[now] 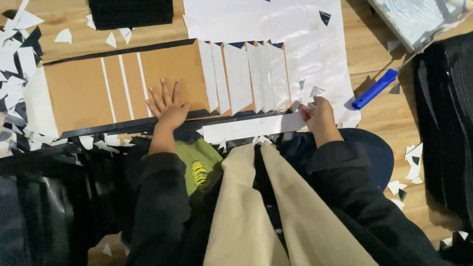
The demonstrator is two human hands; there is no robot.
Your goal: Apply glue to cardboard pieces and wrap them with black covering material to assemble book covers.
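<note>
Two hands (168, 106), one blue scraper (375, 89)

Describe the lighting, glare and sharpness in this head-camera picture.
Head view: glare streaks the glossy white strips beside the right hand; the brown card under the left hand is evenly lit; dark clothing lower left loses detail; edges look slightly soft.

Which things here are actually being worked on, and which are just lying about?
In use: brown card panel under the flat left hand; white paper strip pinched by the right hand.

Lying about: blue-handled tool, paper scraps, black stack.
</note>
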